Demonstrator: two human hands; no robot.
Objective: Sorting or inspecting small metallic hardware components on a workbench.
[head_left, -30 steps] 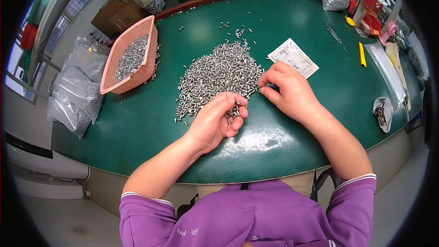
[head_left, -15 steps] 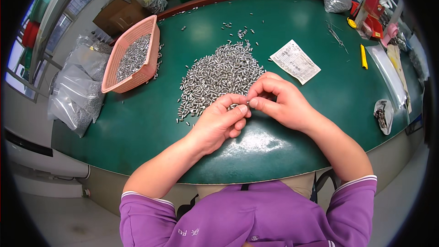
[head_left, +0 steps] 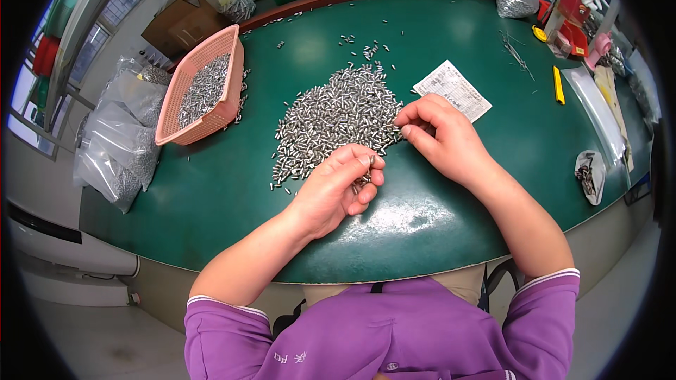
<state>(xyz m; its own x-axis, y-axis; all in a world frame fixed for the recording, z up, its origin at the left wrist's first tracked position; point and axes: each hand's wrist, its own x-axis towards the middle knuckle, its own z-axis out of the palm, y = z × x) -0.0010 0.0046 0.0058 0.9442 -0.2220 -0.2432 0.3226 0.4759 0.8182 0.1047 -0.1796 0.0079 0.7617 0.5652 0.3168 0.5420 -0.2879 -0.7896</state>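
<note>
A heap of small silvery metal pins covers the middle of the green table. My left hand is curled just in front of the heap's near edge. Its thumb and forefinger pinch one pin, and several more show in the bent fingers. At the right edge of the heap is my right hand, thumb and forefinger drawn together by the outermost pins. What lies between those fingertips, if anything, is too small to make out. Behind the right hand lies a paper slip with writing.
A pink plastic basket of similar pins stands left, beside filled clear bags. To the right lie tweezers, a yellow cutter, flat plastic bags and a small white pouch with dark pieces.
My right hand has moved away from the left, up and right to the heap's edge. The left stays in place, its fingers opened slightly so that the held pins show.
</note>
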